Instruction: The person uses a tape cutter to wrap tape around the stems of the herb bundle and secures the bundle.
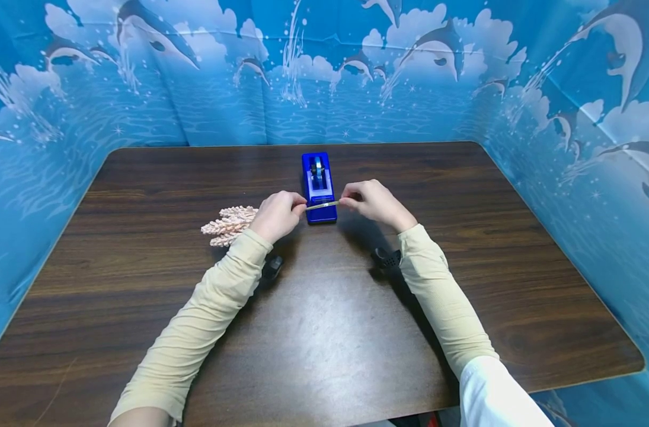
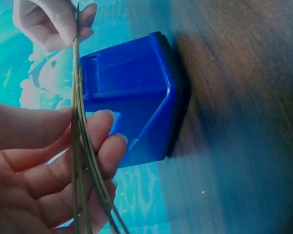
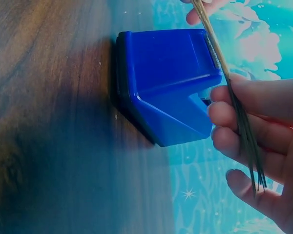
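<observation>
A bundle of thin greenish-brown stems (image 1: 323, 205) stretches level between the two hands, close over the front end of a blue tape dispenser (image 1: 322, 216). My left hand (image 1: 275, 214) pinches the stems between thumb and fingers. In the left wrist view, several loose stems (image 2: 80, 165) fan out past the left hand's fingers. From the other side, my right hand (image 1: 376, 203) pinches the bundle near its cut ends (image 3: 258, 183). Pale pink flower heads (image 1: 229, 225) on the bundle stick out left of the left hand. The tape roll (image 1: 317, 168) sits in the dispenser.
The dark wood-grain table (image 1: 324, 338) has rounded corners. A blue dolphin-print cloth (image 1: 324, 77) hangs behind it and along its sides. Small black devices (image 1: 272, 268) are at the undersides of both forearms.
</observation>
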`<state>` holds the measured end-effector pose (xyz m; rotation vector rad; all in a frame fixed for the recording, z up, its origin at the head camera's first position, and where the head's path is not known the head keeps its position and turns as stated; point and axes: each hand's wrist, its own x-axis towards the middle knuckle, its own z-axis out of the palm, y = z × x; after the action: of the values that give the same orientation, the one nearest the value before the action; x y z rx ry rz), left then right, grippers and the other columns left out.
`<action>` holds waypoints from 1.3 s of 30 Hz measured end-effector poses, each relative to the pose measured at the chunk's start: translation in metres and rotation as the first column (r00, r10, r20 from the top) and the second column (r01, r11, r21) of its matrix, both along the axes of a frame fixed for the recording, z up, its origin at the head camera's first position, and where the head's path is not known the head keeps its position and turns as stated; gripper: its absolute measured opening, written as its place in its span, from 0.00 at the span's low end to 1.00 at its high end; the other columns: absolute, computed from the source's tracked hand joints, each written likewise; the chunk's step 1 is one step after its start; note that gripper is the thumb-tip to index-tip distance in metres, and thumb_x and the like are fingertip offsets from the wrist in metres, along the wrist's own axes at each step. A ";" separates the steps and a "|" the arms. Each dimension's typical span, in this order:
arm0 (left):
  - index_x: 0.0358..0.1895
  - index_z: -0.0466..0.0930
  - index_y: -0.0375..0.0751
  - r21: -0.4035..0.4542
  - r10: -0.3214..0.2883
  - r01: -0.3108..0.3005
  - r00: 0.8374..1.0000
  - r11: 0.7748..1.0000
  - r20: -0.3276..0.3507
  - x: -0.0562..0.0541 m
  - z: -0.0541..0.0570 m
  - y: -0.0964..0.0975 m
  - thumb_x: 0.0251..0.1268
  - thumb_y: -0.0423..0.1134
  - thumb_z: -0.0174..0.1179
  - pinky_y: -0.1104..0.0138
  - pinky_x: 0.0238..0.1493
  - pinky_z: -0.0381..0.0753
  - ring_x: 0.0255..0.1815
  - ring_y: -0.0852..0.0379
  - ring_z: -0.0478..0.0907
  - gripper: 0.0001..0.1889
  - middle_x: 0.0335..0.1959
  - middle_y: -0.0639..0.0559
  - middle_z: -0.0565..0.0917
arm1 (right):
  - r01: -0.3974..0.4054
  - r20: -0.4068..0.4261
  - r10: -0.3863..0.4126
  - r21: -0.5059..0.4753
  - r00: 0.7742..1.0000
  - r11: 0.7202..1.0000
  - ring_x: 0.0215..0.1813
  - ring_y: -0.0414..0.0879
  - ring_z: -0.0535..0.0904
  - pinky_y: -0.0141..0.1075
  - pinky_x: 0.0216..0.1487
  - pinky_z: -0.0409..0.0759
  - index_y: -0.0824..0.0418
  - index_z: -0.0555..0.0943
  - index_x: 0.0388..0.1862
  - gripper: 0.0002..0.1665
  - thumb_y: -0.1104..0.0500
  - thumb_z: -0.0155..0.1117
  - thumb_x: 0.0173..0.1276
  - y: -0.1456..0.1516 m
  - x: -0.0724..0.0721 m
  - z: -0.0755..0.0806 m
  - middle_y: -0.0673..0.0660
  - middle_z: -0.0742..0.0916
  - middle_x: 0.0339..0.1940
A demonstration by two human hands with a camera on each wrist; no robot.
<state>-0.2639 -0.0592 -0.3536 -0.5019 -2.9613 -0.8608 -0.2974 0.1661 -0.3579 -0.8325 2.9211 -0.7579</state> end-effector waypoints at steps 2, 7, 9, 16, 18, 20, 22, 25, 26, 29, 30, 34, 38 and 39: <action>0.45 0.85 0.35 -0.002 0.014 -0.014 1.000 1.000 -0.008 0.000 -0.001 0.000 0.69 0.36 0.54 0.53 0.52 0.77 0.45 0.45 0.83 0.12 0.42 0.42 0.87 | 0.008 -0.014 -0.008 0.013 1.000 1.000 0.25 0.42 0.73 0.34 0.29 0.70 0.62 0.84 0.34 0.12 0.55 0.61 0.71 -0.001 0.000 0.000 0.53 0.84 0.24; 0.40 0.86 0.36 0.012 0.032 -0.032 0.999 0.999 -0.030 -0.001 -0.002 0.001 0.66 0.34 0.57 0.53 0.47 0.77 0.41 0.45 0.82 0.09 0.39 0.43 0.88 | 0.029 -0.019 -0.029 0.034 0.999 0.999 0.25 0.42 0.74 0.35 0.29 0.70 0.60 0.85 0.34 0.12 0.54 0.62 0.70 -0.001 0.002 0.002 0.52 0.85 0.25; 0.39 0.85 0.36 0.015 0.031 -0.031 0.999 0.999 -0.037 -0.001 -0.003 0.001 0.65 0.34 0.58 0.54 0.44 0.76 0.38 0.46 0.81 0.07 0.36 0.43 0.87 | 0.029 -0.015 -0.028 0.043 0.999 0.999 0.26 0.42 0.74 0.35 0.30 0.70 0.59 0.84 0.34 0.11 0.54 0.62 0.70 -0.001 0.002 0.002 0.52 0.85 0.25; 0.36 0.82 0.38 -0.008 0.031 -0.032 0.997 0.999 -0.066 -0.001 -0.005 0.002 0.62 0.33 0.59 0.54 0.40 0.76 0.35 0.46 0.81 0.04 0.30 0.44 0.85 | 0.012 -0.023 -0.011 0.053 1.000 0.999 0.27 0.42 0.74 0.34 0.30 0.70 0.57 0.83 0.32 0.09 0.54 0.64 0.68 -0.001 0.002 0.004 0.51 0.84 0.25; 0.36 0.82 0.38 -0.015 0.025 -0.026 0.997 1.000 -0.070 -0.001 -0.005 0.002 0.61 0.32 0.59 0.53 0.41 0.76 0.35 0.45 0.81 0.04 0.30 0.44 0.85 | 0.010 -0.030 -0.008 0.054 1.000 0.998 0.27 0.42 0.74 0.34 0.30 0.70 0.57 0.82 0.32 0.08 0.54 0.64 0.68 -0.001 0.002 0.004 0.51 0.84 0.25; 0.36 0.81 0.38 -0.019 0.019 -0.021 0.997 1.000 -0.074 -0.001 -0.006 0.003 0.60 0.31 0.58 0.53 0.42 0.76 0.36 0.45 0.81 0.04 0.30 0.44 0.85 | 0.008 -0.033 -0.007 0.055 0.999 0.998 0.28 0.42 0.74 0.35 0.30 0.70 0.58 0.81 0.32 0.08 0.55 0.65 0.67 -0.001 0.003 0.003 0.51 0.84 0.25; 0.36 0.80 0.37 -0.016 0.013 -0.014 0.997 1.000 -0.078 0.000 -0.008 0.003 0.59 0.30 0.58 0.52 0.43 0.76 0.36 0.44 0.81 0.04 0.30 0.44 0.84 | 0.011 -0.033 -0.009 0.059 0.999 0.998 0.28 0.43 0.74 0.35 0.30 0.69 0.58 0.81 0.32 0.08 0.55 0.66 0.66 -0.001 0.003 0.003 0.51 0.84 0.25; 0.35 0.79 0.37 -0.006 0.009 -0.009 0.995 1.000 -0.101 0.000 -0.009 0.003 0.57 0.28 0.58 0.52 0.42 0.76 0.35 0.43 0.81 0.04 0.30 0.43 0.84 | 0.012 -0.038 -0.009 0.071 0.999 0.997 0.27 0.43 0.73 0.35 0.29 0.68 0.58 0.81 0.31 0.08 0.54 0.66 0.66 -0.001 0.004 0.002 0.52 0.83 0.25; 0.34 0.79 0.37 -0.002 0.010 -0.010 0.994 1.000 -0.109 0.001 -0.009 0.003 0.57 0.28 0.58 0.52 0.42 0.76 0.35 0.43 0.80 0.04 0.30 0.43 0.84 | 0.008 -0.039 -0.005 0.076 0.999 0.997 0.27 0.43 0.73 0.35 0.29 0.68 0.58 0.80 0.31 0.08 0.54 0.66 0.66 -0.001 0.004 0.002 0.52 0.83 0.25; 0.33 0.79 0.37 0.012 0.012 -0.011 0.992 1.000 -0.125 0.002 -0.009 0.003 0.57 0.29 0.59 0.51 0.40 0.75 0.34 0.43 0.80 0.02 0.30 0.43 0.85 | -0.005 -0.046 0.010 0.091 0.999 0.996 0.27 0.43 0.73 0.35 0.29 0.69 0.58 0.79 0.31 0.08 0.55 0.66 0.65 -0.002 0.004 0.002 0.52 0.83 0.25; 0.33 0.79 0.38 0.016 0.015 -0.013 0.993 1.000 -0.121 0.001 -0.009 0.003 0.59 0.31 0.59 0.51 0.40 0.75 0.34 0.43 0.80 0.01 0.31 0.43 0.85 | -0.011 -0.050 0.016 0.095 0.999 0.995 0.27 0.44 0.73 0.36 0.29 0.70 0.59 0.79 0.31 0.08 0.56 0.67 0.65 -0.002 0.004 0.002 0.53 0.83 0.26; 0.36 0.79 0.37 -0.017 0.042 -0.043 0.997 0.999 -0.069 0.001 -0.008 0.002 0.69 0.39 0.55 0.50 0.42 0.76 0.37 0.42 0.82 0.09 0.34 0.41 0.85 | -0.029 -0.063 0.036 0.110 0.997 0.994 0.28 0.44 0.74 0.37 0.31 0.72 0.59 0.78 0.30 0.08 0.57 0.66 0.65 -0.003 0.004 0.002 0.53 0.84 0.26; 0.30 0.79 0.35 -0.132 0.076 -0.073 0.997 0.989 0.018 0.000 -0.010 0.002 0.76 0.44 0.44 0.47 0.49 0.73 0.44 0.37 0.82 0.20 0.37 0.37 0.86 | -0.046 -0.081 0.055 0.110 0.995 0.993 0.27 0.44 0.75 0.37 0.31 0.71 0.58 0.78 0.30 0.08 0.57 0.67 0.65 -0.003 0.005 0.002 0.53 0.83 0.25; 0.29 0.78 0.36 -0.153 0.083 -0.076 0.996 0.985 0.035 -0.001 -0.011 0.002 0.76 0.44 0.43 0.47 0.50 0.72 0.45 0.36 0.82 0.21 0.36 0.37 0.85 | -0.053 -0.083 0.062 0.104 0.995 0.993 0.27 0.44 0.74 0.37 0.31 0.71 0.58 0.78 0.30 0.08 0.57 0.67 0.65 -0.003 0.005 0.002 0.53 0.83 0.25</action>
<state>-0.2644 -0.0577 -0.3643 -0.3707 -3.0766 -0.6506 -0.2925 0.1630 -0.3555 -0.9578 2.9657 -0.5780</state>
